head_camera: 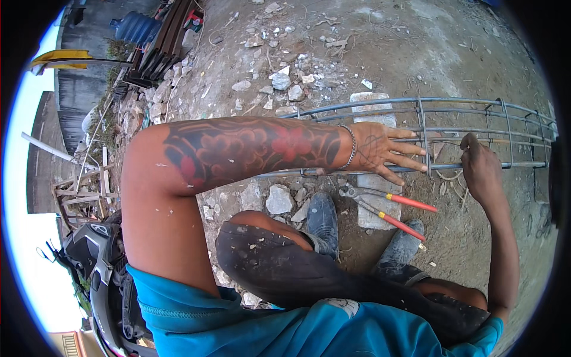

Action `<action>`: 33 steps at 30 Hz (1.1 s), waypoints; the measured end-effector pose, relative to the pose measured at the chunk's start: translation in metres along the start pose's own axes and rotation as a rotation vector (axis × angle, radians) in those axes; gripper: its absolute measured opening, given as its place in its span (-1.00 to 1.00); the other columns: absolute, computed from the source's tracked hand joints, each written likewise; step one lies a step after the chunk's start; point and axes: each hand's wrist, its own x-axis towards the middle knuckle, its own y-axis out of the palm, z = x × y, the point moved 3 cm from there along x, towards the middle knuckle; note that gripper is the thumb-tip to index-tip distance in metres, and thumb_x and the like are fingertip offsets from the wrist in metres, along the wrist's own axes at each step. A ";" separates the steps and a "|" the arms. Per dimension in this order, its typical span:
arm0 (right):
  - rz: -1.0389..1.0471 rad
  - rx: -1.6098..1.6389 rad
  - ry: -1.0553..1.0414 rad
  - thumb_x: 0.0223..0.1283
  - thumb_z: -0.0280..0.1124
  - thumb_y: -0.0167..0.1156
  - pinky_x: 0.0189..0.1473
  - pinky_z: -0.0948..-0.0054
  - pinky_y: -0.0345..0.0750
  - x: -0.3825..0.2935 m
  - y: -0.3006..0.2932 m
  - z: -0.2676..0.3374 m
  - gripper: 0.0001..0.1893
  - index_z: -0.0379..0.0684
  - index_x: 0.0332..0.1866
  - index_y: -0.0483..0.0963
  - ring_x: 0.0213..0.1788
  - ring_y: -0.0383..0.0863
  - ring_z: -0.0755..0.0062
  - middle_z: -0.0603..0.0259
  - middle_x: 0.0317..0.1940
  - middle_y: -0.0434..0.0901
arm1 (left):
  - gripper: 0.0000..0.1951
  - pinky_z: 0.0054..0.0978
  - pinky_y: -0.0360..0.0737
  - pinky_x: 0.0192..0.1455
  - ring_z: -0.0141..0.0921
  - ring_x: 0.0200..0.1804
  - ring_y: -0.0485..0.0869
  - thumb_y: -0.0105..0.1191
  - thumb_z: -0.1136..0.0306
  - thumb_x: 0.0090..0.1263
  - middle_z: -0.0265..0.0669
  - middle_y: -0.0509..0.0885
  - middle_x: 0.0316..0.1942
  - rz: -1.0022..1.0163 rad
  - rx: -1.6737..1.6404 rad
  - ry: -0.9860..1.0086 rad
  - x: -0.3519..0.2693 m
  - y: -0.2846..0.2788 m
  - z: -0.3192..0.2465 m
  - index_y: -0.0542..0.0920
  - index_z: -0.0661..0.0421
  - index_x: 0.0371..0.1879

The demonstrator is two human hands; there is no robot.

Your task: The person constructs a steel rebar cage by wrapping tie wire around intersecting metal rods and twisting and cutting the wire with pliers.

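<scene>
A rebar cage (464, 101) of long bars and square stirrups lies across the ground in front of me. My left hand (379, 145) rests palm down over its bars, fingers spread, with the fingertips at a stirrup (422, 129). Farther right, my right hand (482, 167) has its fingers pinched together at the near bars. A thin wire seems to run from those fingertips, though it is hard to make out. Red-handled cutters (408, 201) lie near my feet, partly on a pale concrete block (374, 218) under the cage. The cage's left part is hidden behind my left forearm.
My boots (322, 223) are planted close to the cutters. Broken stones (280, 199) and rubble litter the dirt ground. Brown metal sections (165, 40) and a blue water jug (136, 27) lie at the upper left. A motorcycle (100, 267) stands at the lower left.
</scene>
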 end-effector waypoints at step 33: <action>0.178 0.407 0.209 0.21 -0.52 -0.05 -0.47 0.25 0.37 -0.004 -0.020 0.032 -0.76 -0.31 -0.04 0.41 -0.61 0.46 0.25 0.10 -0.74 0.38 | -0.13 -0.20 0.38 0.26 -0.03 0.16 0.49 0.07 -0.35 0.16 0.12 0.55 0.01 -0.245 -1.128 -0.646 0.027 0.042 0.096 0.41 0.29 0.16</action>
